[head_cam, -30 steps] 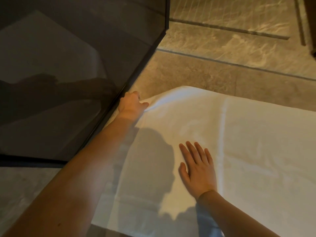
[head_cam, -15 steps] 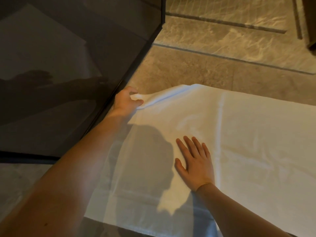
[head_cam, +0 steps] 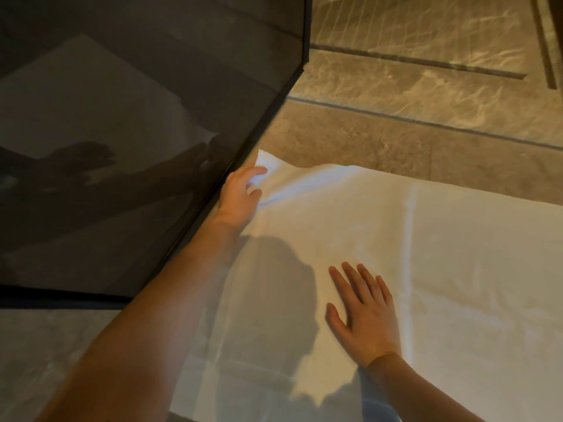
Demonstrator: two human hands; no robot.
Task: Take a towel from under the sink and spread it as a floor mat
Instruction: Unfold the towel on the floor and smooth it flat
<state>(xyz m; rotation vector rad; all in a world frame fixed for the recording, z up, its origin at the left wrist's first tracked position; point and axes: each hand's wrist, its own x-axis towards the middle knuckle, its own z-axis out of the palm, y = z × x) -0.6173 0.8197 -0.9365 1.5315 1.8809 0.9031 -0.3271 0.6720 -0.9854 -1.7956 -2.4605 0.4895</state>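
Note:
A white towel (head_cam: 441, 254) lies spread over the stone floor, filling the right and lower part of the view. Its far left corner is lifted and creased, up against the dark glass panel. My left hand (head_cam: 242, 194) pinches that corner, with the cloth bunched between thumb and fingers. My right hand (head_cam: 364, 315) lies flat on the towel near its middle, palm down and fingers spread, holding nothing.
A dark tinted glass panel (head_cam: 122, 132) with a black frame stands along the left, its bottom edge running beside the towel. Beige marble floor tiles (head_cam: 411, 86) with dark joints stretch beyond the towel's far edge. My shadow falls on the towel's near left part.
My left hand has drawn the towel's far left corner outward toward the glass panel, and the corner now stands up in a point. My right hand has stayed pressed flat on the towel.

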